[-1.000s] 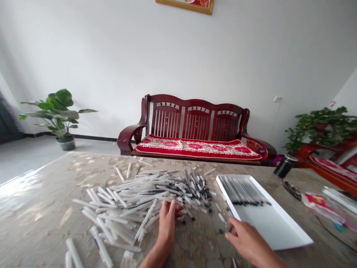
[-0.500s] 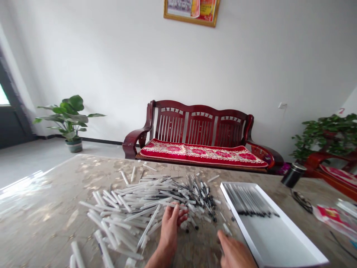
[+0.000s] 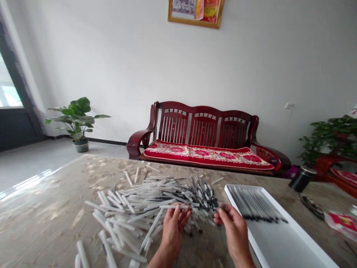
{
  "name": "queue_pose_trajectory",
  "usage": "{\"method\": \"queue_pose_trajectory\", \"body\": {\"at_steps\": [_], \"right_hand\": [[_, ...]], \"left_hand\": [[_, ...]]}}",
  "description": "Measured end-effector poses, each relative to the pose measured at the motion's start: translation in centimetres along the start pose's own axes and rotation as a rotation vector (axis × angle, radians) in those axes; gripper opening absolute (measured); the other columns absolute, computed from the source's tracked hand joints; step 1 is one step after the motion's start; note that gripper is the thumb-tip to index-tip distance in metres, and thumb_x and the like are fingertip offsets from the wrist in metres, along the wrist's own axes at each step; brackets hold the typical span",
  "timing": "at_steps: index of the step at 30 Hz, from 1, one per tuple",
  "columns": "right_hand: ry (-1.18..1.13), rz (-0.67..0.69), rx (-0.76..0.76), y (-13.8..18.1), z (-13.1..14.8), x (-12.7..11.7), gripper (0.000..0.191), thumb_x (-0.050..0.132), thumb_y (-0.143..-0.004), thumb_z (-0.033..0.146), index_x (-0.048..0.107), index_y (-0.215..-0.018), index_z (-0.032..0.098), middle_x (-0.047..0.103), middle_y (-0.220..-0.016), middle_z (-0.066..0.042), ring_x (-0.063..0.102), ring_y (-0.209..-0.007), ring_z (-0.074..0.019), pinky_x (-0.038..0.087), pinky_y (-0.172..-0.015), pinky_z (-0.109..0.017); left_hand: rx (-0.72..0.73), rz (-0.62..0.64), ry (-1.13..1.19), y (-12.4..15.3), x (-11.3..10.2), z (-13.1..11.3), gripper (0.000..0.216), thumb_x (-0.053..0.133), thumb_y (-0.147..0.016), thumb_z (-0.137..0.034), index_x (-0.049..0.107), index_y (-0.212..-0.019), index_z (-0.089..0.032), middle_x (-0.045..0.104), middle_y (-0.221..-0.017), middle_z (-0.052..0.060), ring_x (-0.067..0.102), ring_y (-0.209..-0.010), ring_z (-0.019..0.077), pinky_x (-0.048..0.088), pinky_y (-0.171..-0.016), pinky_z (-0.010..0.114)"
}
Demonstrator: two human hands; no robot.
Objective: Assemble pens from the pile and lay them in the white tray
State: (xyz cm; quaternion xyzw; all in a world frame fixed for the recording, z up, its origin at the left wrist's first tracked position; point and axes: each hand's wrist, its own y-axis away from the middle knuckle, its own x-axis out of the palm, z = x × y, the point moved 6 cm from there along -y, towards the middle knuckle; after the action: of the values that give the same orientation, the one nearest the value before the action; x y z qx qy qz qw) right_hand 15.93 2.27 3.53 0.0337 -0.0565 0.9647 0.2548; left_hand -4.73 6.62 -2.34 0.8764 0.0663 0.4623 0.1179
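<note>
My left hand (image 3: 174,223) is closed around a whitish pen barrel (image 3: 167,206), which lies level and points right. In line with its right end, my right hand (image 3: 230,219) pinches a thin dark piece that looks like a pen refill (image 3: 208,209); whether it sits inside the barrel, I cannot tell. Behind and left of my hands spreads a pile of loose white barrels (image 3: 119,223). Dark-tipped pen parts (image 3: 205,191) lie heaped just beyond my fingers. Right of my right hand is a white shallow box (image 3: 295,230) with a row of black-ended pens (image 3: 256,203) in its far part.
The table (image 3: 55,208) has a patterned cover. On its right side are a black cylinder (image 3: 302,178), a dark cable (image 3: 312,206) and a red-and-clear plastic packet (image 3: 343,221). A wooden bench (image 3: 203,126) with a red cushion stands behind, a potted plant (image 3: 79,123) at left.
My right hand has risen from the table near the box and come up to the left hand, now pinching the thin dark piece. My left hand keeps the barrel. The view has shifted slightly.
</note>
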Motion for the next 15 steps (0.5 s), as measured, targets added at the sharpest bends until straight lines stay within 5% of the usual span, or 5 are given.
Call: {"method": "queue_pose_trajectory", "body": {"at_steps": [11,15], "right_hand": [[-0.043,-0.044,0.035,1.3,-1.1,0.5,0.051,0.078,-0.061,0.059,0.069,-0.089,0.017,0.073,-0.074,-0.004,0.071,-0.069,-0.0242,0.06,-0.061,-0.033],[-0.009,0.039,0.064,1.6,-1.1,1.2,0.056,0.078,-0.058,0.064,0.073,-0.088,0.016,0.075,-0.075,-0.008,0.071,-0.068,-0.0257,0.06,-0.058,-0.034]], "left_hand": [[-0.024,0.016,-0.041,0.3,0.2,0.2,0.031,0.083,-0.071,-0.028,0.057,-0.087,-0.02,0.072,-0.08,0.001,0.075,-0.08,0.0206,0.061,-0.075,0.031],[-0.024,-0.006,-0.084,0.5,0.3,0.0,0.03,0.083,-0.069,-0.026,0.059,-0.085,-0.02,0.072,-0.078,0.001,0.074,-0.074,0.0178,0.06,-0.07,0.027]]}}
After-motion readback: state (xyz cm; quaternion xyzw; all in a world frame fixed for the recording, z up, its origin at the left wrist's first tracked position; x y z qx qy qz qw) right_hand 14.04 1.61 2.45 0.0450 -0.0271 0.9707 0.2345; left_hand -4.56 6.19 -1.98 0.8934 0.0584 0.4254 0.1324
